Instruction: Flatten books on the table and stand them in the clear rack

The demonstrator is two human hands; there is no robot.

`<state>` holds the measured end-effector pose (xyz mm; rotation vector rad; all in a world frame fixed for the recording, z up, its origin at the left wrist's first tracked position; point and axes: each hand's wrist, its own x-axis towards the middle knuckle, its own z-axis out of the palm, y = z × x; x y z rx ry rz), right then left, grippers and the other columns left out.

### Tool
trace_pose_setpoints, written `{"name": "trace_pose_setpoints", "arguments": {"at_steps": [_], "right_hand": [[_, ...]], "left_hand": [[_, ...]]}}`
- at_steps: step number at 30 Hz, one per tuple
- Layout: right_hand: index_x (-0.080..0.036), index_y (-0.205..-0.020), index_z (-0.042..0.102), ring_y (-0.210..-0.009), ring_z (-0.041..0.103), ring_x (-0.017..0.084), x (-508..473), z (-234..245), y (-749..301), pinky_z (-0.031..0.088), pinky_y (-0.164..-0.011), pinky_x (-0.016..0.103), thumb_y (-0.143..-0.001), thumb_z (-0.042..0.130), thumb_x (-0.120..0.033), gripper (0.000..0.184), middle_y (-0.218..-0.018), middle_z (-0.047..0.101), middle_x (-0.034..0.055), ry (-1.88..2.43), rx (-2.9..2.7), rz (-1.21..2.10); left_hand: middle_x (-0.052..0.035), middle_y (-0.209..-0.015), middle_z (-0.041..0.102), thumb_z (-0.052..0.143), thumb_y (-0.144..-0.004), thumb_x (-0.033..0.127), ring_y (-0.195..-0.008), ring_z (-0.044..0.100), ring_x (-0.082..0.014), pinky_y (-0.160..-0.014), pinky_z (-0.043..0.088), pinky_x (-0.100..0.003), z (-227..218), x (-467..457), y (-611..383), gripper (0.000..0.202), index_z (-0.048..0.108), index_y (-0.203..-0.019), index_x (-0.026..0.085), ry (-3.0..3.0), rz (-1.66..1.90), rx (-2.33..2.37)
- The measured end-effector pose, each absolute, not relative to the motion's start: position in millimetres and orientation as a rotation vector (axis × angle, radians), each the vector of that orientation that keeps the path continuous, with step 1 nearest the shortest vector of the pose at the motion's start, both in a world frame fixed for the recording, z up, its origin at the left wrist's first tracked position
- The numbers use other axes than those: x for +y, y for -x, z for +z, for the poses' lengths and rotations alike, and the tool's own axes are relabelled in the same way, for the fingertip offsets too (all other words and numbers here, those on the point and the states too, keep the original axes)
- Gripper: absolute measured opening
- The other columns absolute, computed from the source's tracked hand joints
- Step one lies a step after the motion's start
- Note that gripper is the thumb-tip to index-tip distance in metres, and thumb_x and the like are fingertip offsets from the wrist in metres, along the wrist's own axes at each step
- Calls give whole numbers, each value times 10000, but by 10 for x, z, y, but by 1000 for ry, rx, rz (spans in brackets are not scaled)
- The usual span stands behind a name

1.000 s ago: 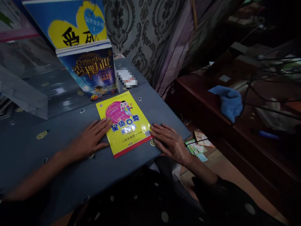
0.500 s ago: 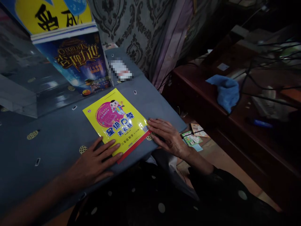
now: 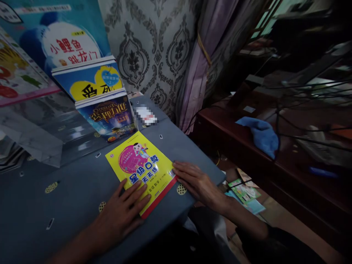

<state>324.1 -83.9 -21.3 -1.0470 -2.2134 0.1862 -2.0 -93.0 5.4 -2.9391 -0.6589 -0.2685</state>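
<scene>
At the centre of the frame, the yellow mental-arithmetic workbook (image 3: 140,169) lies on the worktop (image 3: 74,198). The left hand (image 3: 119,212) has shifted from the book's left edge onto its lower cover — grip released, fingers spread — so both hands probably steady it. The right hand (image 3: 201,184) touches the right edge; whether that grip pinches, I cannot tell.

- bunch of upright books (image 3: 90,82) past the grip, leftish
- pixelated whitish thing (image 3: 146,115) straight beyond the grip
- purple curtain (image 3: 194,77) even farther back
- blue cloth (image 3: 262,137) on dark red furniture (image 3: 225,130), way right
- colorful papers (image 3: 244,191) closer right, down low
</scene>
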Motion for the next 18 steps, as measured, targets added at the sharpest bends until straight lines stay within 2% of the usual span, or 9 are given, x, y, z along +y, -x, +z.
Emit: {"name": "trace_pose_setpoints", "arguments": {"at_steps": [5,10,18], "right_hand": [[-216,-1297,668,-1204,675,255,-791,-217,-3198,619,-965,454,-1040,484,-253,318,-1249,730,113,1066,-2188,148],[-223,-1291,673,-1161,699,247,-811,-203,-3188,629,-950,435,-1031,508,-248,309,-1199,751,106,1037,-2185,138],[-192,-1276,678,-1160,698,268,-818,-220,-3157,633,-942,456,-1025,515,-243,304,-1201,743,132,1043,-2176,98]], "left_hand": [[-48,-1486,558,509,-1024,375,-1432,430,-248,-1252,193,-521,89,-874,42,433,516,-1433,233,2931,-220,-653],[-49,-1491,550,545,-975,262,-1430,424,-257,-1258,179,-513,117,-893,39,453,523,-1425,212,2930,-240,-645],[-56,-1458,580,522,-961,225,-1433,413,-257,-1256,189,-521,127,-867,24,439,542,-1399,198,2938,-322,-658]]}}
